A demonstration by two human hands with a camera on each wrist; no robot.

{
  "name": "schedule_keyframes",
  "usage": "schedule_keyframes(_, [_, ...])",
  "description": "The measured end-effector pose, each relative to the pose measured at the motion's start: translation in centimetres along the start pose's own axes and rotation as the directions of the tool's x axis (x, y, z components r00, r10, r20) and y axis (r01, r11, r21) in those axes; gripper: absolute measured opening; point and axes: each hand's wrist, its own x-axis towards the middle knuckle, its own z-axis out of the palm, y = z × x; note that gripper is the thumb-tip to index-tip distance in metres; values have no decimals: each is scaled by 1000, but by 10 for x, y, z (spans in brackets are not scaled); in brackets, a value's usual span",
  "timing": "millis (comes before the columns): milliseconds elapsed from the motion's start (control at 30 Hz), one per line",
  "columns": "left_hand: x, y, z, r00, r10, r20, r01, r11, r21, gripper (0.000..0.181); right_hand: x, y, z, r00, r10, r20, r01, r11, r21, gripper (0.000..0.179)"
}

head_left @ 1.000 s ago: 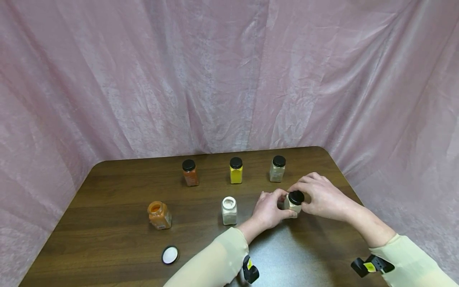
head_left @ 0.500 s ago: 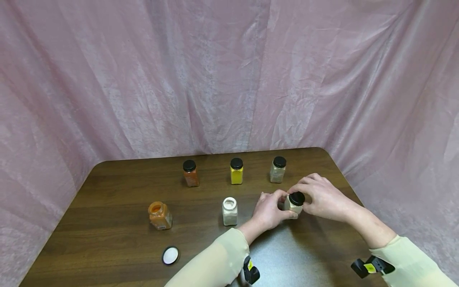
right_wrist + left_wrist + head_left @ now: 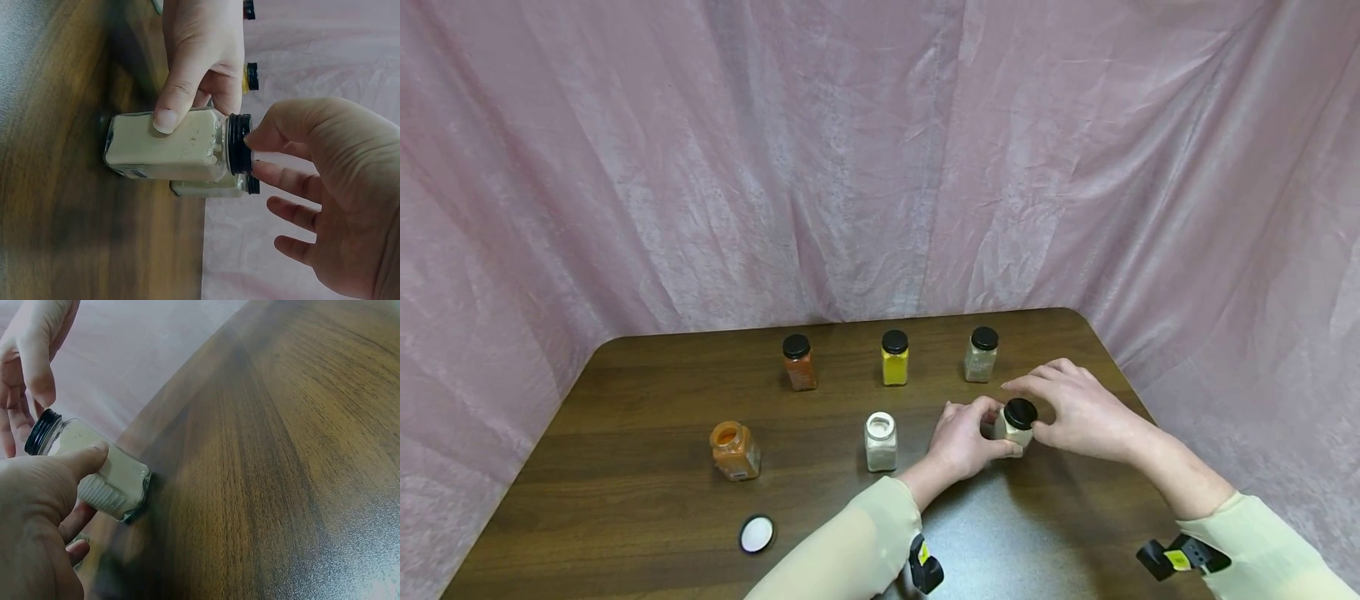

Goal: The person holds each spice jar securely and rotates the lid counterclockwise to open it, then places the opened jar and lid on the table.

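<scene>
Well left of the white jar (image 3: 881,454) on the brown tabletop (image 3: 625,533) stands an orange jar (image 3: 734,458), both with mouths uncovered. A loose lid (image 3: 756,533) lies left of the white jar and nearer the person, white inside facing up. Behind the white jar, to its left, I see a black-capped red jar (image 3: 800,371); behind it and slightly right, a yellow jar (image 3: 895,367), also capped in black. Just right of the white jar comes the left hand (image 3: 962,437). Behind the white jar and to its right is a grey-green jar (image 3: 981,360) with a black top. The cream jar (image 3: 1011,435) is upright to the right of the white jar, gripped by the left hand's thumb and fingers, its black cap (image 3: 1020,413) on. Farthest right of the white jar, the right hand (image 3: 1078,408) has its fingers loosely spread, forefinger off the cap, thumb at its edge.
</scene>
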Motion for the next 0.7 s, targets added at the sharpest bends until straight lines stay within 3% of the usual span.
schedule_keyframes(367, [0, 1, 0, 1000, -17, 14, 17, 1000, 0, 51, -1, -1, -3, 999, 18, -47, -20, 999, -42, 56])
schedule_keyframes(700, [-1, 0, 0, 1000, 7, 0, -7, 1000, 16, 50, 3, -3, 0, 997, 6, -83, -16, 991, -131, 49])
